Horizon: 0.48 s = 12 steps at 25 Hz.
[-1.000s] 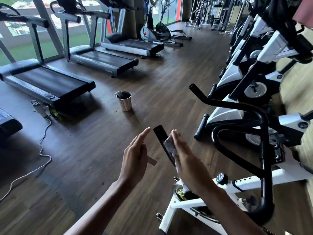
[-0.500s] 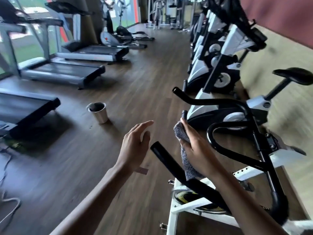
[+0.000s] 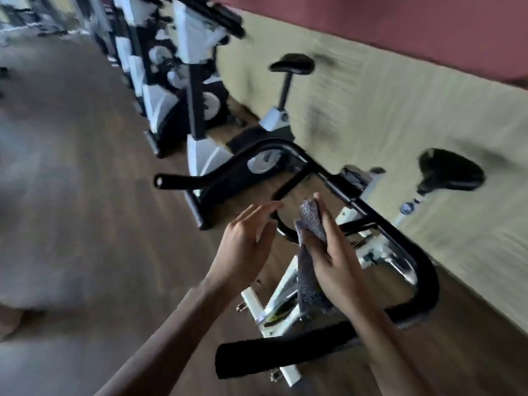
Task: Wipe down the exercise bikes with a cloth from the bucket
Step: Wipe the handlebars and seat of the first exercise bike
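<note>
A white exercise bike with black handlebars [image 3: 400, 238] stands right in front of me, its black saddle [image 3: 451, 172] toward the wall. My right hand [image 3: 334, 258] holds a grey cloth [image 3: 308, 270] above the bike's frame, inside the handlebar loop; the cloth hangs down from my palm. My left hand [image 3: 245, 244] hovers just left of it, fingers straight and holding nothing. The bucket is out of view. The picture is blurred by motion.
A second bike [image 3: 217, 155] with a black saddle [image 3: 291, 64] stands just beyond, and more bikes [image 3: 148, 52] line the beige wall [image 3: 400, 115] farther back. Wooden floor [image 3: 71, 181] spreads out to the left.
My view has swung right, so the treadmills and the bucket have left the frame. My right hand with the cloth moved from the near handlebar grip toward the loop's middle. My left hand stayed beside it.
</note>
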Tool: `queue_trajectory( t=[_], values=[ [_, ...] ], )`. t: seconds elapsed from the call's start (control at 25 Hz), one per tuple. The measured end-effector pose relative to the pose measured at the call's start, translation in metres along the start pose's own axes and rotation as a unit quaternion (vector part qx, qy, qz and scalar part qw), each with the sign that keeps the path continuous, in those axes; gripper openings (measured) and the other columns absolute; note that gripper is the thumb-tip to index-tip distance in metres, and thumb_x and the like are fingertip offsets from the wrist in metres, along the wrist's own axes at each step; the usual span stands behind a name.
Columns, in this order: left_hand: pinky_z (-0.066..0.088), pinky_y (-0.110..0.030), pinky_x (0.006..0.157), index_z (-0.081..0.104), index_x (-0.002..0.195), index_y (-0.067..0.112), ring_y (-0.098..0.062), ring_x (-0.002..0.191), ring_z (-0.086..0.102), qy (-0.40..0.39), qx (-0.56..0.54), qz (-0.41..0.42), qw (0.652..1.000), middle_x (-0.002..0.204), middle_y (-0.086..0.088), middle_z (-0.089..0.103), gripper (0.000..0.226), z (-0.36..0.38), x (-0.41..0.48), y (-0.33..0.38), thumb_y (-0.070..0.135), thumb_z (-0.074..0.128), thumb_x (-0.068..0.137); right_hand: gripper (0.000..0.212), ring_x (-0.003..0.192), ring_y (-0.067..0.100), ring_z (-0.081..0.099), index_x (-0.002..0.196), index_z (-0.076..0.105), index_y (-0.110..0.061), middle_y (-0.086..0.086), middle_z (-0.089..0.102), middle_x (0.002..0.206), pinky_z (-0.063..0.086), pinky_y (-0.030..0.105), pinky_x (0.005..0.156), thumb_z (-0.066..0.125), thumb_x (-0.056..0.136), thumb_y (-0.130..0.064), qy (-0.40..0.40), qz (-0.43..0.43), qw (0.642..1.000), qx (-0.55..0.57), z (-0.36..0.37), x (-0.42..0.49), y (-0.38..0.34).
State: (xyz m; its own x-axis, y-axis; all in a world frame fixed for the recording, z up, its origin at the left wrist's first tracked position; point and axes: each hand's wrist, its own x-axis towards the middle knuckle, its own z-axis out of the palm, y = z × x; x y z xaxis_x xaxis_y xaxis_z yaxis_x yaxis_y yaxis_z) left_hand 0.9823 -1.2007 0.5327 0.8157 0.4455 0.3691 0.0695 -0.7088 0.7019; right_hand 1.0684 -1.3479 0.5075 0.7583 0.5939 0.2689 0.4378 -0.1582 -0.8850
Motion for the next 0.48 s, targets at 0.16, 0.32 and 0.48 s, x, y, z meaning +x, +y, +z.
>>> queue_trajectory(
  t=[0.16,0.32,0.48],
  values=[
    [0.040,-0.006,0.090,0.064,0.129,0.020,0.002,0.111,0.059,-0.061,-0.102,0.047,0.992,0.125,0.010,0.064,0.036,0.032,0.012,0.008,0.005,0.054,0.097,0.056,0.128,-0.025,0.032,0.152,0.024,-0.035,-0.025,0.036,0.145,0.025,0.001,0.103,0.048,0.101,-0.027,0.117,0.117,0.986,0.010,-0.006,-0.021,0.003],
    [0.050,-0.022,0.095,0.062,0.130,0.020,0.000,0.118,0.058,-0.101,-0.212,0.122,0.964,0.126,0.025,0.058,0.035,0.061,0.010,0.008,0.010,0.050,0.099,0.040,0.119,-0.004,0.054,0.138,0.045,-0.027,-0.007,0.057,0.128,0.040,0.017,0.100,0.056,0.101,-0.017,0.292,0.165,0.942,-0.017,-0.005,-0.031,0.014],
    [0.047,-0.032,0.102,0.057,0.136,0.011,-0.007,0.127,0.054,-0.127,-0.249,0.169,0.945,0.134,0.003,0.060,0.037,0.090,0.010,0.007,0.011,0.049,0.100,0.032,0.103,0.020,0.068,0.119,0.065,-0.028,0.005,0.070,0.110,0.054,0.049,0.095,0.062,0.088,-0.036,0.396,0.230,0.889,-0.008,-0.012,-0.022,0.016]
  ],
)
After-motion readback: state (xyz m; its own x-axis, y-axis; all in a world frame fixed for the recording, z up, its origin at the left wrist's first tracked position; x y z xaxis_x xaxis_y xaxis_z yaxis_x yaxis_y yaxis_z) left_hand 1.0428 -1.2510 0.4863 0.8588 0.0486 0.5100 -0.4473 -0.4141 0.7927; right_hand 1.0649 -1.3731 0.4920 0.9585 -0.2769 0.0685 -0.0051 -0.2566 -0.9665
